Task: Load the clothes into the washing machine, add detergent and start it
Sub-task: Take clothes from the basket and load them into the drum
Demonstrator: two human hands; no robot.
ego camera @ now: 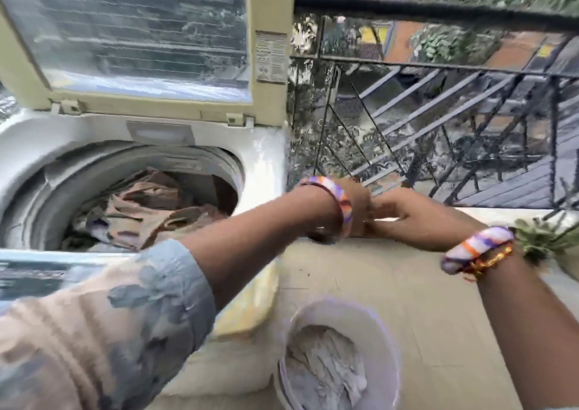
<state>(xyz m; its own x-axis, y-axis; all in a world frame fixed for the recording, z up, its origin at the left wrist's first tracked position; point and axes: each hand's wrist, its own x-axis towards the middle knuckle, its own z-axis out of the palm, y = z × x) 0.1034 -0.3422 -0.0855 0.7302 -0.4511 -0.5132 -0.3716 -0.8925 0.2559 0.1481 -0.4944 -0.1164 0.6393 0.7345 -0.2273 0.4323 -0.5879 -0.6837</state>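
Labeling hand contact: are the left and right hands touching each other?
Touching. The head view shows the right hand fingers meeting the left hand just past its bangle, no gap, though motion blur softens it.

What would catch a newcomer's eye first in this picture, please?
Probably the two hands meeting mid-frame, the left hand and the right hand, each wrist in striped bangles. On the left, the washing machine stands with its lid up and clothes piled in the drum.
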